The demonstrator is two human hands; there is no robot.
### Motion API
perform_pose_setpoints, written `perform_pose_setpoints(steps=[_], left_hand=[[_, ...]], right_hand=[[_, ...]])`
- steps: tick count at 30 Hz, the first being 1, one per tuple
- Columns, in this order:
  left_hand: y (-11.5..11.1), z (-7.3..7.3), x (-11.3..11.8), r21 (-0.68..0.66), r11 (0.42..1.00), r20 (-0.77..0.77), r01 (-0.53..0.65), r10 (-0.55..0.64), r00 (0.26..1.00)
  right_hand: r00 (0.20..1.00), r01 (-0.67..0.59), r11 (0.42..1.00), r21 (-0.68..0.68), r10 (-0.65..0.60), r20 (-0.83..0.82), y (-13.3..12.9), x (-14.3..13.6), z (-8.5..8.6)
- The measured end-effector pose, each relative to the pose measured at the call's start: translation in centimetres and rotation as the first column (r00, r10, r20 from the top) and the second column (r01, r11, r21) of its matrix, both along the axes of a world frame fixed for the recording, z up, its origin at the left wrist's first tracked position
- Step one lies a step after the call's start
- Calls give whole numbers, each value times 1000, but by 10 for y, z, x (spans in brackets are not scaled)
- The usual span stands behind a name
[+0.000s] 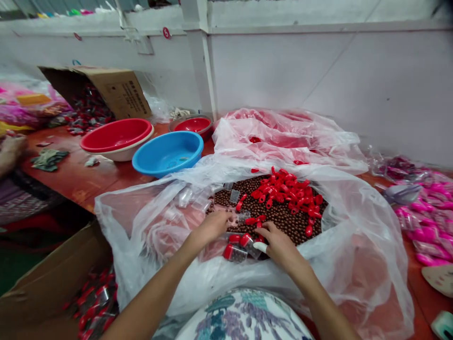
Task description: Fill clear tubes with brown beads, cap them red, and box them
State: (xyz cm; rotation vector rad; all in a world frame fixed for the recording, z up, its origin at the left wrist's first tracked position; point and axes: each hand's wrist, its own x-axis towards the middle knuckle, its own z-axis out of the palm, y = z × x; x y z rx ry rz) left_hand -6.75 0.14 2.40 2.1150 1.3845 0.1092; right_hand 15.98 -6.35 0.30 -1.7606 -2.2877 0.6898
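My left hand [214, 225] is closed, its fingertips pinching a small clear plastic box [243, 216] above the brown beads. My right hand [279, 242] has its fingers curled at a red cap [260, 224], and one finger wears a white cover [260, 246]. The brown beads [230, 197] lie in an open clear plastic bag [357, 212]. A heap of red caps [279, 189] rests on the beads. Several capped boxes [236, 253] lie just below my hands. Loose clear boxes [201, 202] sit on the bag's left side.
A blue basin [168, 153] and a red basin [116, 134] stand back left. A tipped cardboard box [123, 97] spills red-capped pieces; another box [53, 264] holds more at lower left. Pink packets [432, 217] lie at right. Another person's hand [12, 151] shows at far left.
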Motion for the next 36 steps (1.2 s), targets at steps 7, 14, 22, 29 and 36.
perform_pose_setpoints(steps=[7,14,22,29,36], left_hand=[[8,-18,5,36,998,-6,-42,42,999],[28,-22,44,119,989,-9,-86,88,996],[16,-39,67,134,986,134,96,-114,984],[56,-40,32,244,958,131,-149,119,984],[54,-63,36,183,978,231,-96,52,972]], right_hand=[[994,107,994,25,-107,-18,-6,18,-14],[964,223,955,193,-246,102,-9,15,-13],[935,237,947,215,-282,212,-23,40,-26],[930,326,929,175,-349,119,-17,45,-27],[926,377,917,132,-375,-42,-24,49,-19]])
